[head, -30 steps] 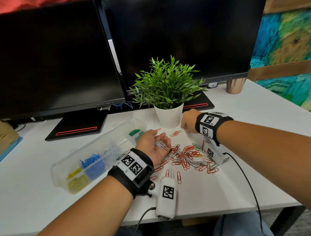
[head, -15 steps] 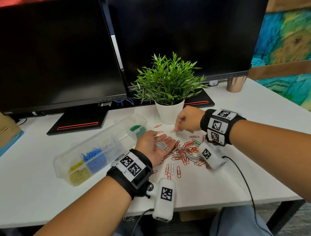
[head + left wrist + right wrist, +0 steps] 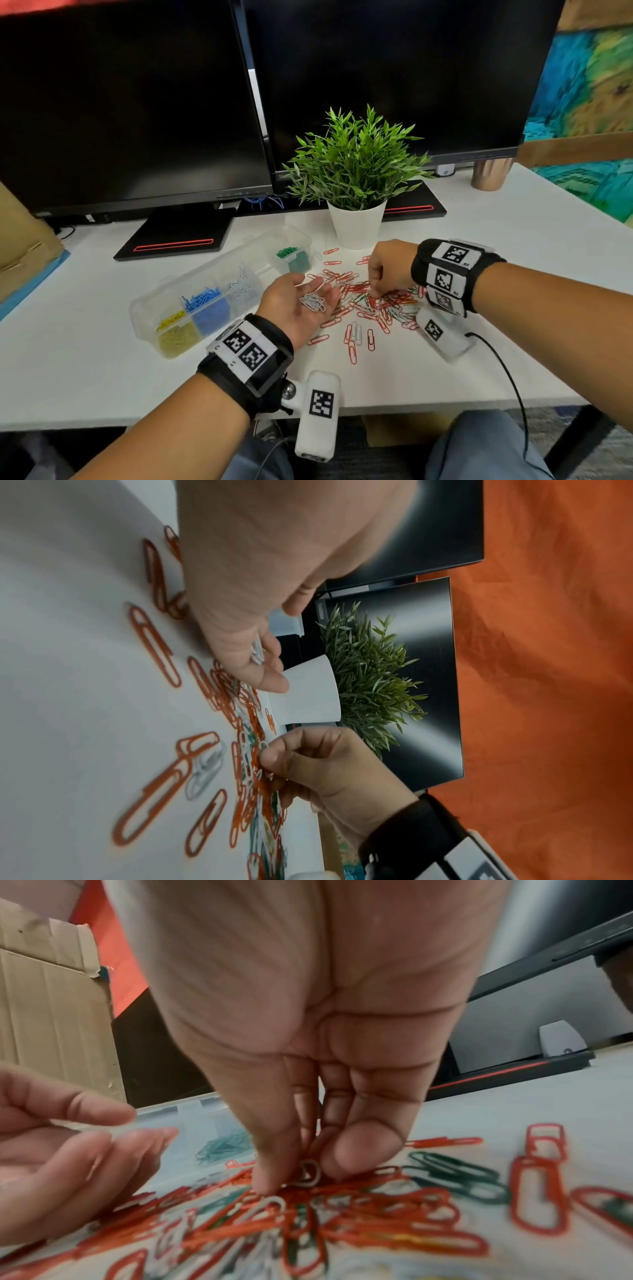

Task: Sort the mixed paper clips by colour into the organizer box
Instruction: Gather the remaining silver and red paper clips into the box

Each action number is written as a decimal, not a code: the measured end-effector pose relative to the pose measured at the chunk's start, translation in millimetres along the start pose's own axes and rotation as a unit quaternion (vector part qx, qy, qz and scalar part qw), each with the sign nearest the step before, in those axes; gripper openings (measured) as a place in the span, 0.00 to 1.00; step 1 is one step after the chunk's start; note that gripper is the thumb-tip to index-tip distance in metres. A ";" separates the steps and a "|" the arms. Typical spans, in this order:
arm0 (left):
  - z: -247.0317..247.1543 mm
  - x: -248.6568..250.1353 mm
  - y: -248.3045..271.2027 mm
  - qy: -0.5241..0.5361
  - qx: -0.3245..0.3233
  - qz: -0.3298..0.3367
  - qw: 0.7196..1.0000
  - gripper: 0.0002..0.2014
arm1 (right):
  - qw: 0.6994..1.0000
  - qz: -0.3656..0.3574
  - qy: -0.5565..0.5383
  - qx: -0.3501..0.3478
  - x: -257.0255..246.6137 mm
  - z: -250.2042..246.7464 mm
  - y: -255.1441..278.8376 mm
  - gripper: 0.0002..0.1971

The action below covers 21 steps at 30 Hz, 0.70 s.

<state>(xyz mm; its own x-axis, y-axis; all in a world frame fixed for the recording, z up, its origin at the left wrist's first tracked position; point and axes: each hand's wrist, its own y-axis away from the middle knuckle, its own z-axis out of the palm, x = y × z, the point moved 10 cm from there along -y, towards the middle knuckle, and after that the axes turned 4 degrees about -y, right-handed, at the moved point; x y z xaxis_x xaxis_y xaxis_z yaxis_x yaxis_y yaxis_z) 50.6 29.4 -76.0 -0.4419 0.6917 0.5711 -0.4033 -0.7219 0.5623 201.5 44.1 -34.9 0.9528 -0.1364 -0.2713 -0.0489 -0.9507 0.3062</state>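
A heap of mixed paper clips (image 3: 373, 303), mostly red with some green and white, lies on the white desk. My left hand (image 3: 298, 301) is palm up beside it, cupping several white clips (image 3: 312, 303) on relaxed fingers. My right hand (image 3: 385, 274) reaches down into the heap, thumb and fingertips (image 3: 274, 1183) pinching a white clip (image 3: 308, 1175). The clear organizer box (image 3: 219, 294) sits to the left with yellow, blue, white and green clips in separate compartments.
A potted plant (image 3: 356, 178) stands just behind the heap. Two dark monitors (image 3: 137, 102) on black bases fill the back. A copper cup (image 3: 489, 174) is far right, a cardboard box (image 3: 24, 246) far left.
My right hand came back from near the plant pot and dropped into the middle of the heap. The left palm stayed open with its white clips.
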 end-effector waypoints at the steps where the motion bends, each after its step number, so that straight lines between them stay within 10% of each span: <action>1: -0.7 -2.3 1.7 0.004 -0.002 -0.006 1.000 0.18 | 1.000 -0.002 -0.002 0.005 -0.6 -1.5 0.9 0.07; 10: -1.5 -12.1 -4.8 0.007 -0.015 -0.027 0.999 0.17 | 0.962 -0.051 -0.268 0.006 -35.9 -18.2 1.2 0.06; 21: -21.2 9.4 -5.9 0.020 0.016 0.002 1.000 0.19 | 0.997 -0.018 0.051 0.059 -61.4 -21.0 -59.8 0.17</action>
<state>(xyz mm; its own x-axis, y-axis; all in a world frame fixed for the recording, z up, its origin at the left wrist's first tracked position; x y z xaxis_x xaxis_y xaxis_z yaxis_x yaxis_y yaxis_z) 31.8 39.7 -86.6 -0.4755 0.6873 0.5491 -0.3754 -0.7230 0.5799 152.3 115.1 -17.4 0.9796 -0.0794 -0.1847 -0.0444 -0.9814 0.1867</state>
